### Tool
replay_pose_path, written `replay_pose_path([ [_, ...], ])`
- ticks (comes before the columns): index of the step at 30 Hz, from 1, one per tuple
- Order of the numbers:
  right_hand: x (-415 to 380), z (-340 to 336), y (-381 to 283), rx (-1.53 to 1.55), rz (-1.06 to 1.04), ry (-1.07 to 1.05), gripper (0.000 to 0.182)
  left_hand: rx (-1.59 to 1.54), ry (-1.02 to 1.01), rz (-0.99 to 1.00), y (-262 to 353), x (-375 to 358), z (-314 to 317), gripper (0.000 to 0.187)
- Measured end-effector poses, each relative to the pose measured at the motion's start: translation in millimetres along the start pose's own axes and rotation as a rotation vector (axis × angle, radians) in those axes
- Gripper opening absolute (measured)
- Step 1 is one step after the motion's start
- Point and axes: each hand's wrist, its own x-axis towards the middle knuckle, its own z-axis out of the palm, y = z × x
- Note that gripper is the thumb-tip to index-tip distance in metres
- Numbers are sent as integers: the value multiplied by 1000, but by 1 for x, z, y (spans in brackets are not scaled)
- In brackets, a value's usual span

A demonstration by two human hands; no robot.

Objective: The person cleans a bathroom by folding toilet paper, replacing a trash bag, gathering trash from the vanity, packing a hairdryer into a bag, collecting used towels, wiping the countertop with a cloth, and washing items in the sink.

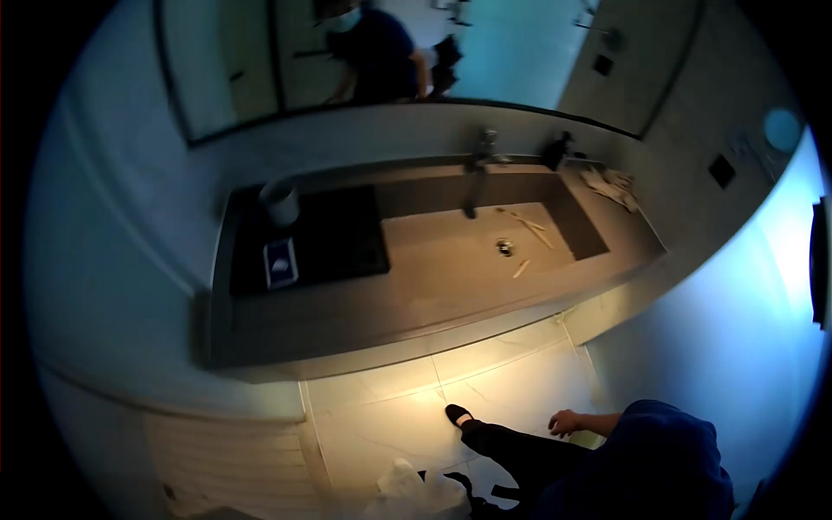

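Observation:
My right hand is low at the right, beside my dark-trousered leg, below a blue sleeve. Its fingers are loosely bent and a little apart, and nothing shows in them. A pale greenish thing lies just behind it, too small to make out. My left hand is out of sight. White crumpled material with dark straps is at the bottom edge. In front is a long sink with thin pale strips near its drain.
A black tray on the counter's left bears a white cup and a blue-and-white packet. Behind the sink are a faucet and a dark bottle. A crumpled cloth lies at right. A mirror reflects a masked person.

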Motion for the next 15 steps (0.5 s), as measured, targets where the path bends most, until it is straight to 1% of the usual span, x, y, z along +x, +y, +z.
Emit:
replay_pose_path([
  [1,-25,-2,13,175,105,24,29,45,-53,-13,6,-6,27,55],
  [3,-57,-13,37,251,125,125,27,133,-156,-60,7,-20,82,55],
  [5,-66,-23,59,265,-67,391,21,211,-244,-120,-4,-31,135,55],
  [7,-45,-46,91,607,-226,716,16,275,-310,-180,-27,-44,180,56],
  [8,-67,-73,79,620,-204,880,16,303,-331,-210,-39,-50,199,56],
  [9,-100,-123,51,624,-175,1045,17,328,-349,-238,-55,-53,216,56],
  [10,-97,-159,59,692,-252,1167,19,347,-361,-269,-72,-57,233,56],
  [12,-102,-250,64,675,-344,1385,17,383,-377,-330,-110,-63,263,57],
  [13,-96,-298,75,555,-298,1463,15,395,-376,-356,-129,-63,276,57],
  [14,-94,-349,81,467,-313,1527,13,409,-369,-377,-148,-64,289,57],
  [15,-84,-402,89,552,-341,1463,14,415,-358,-397,-167,-64,303,57],
])
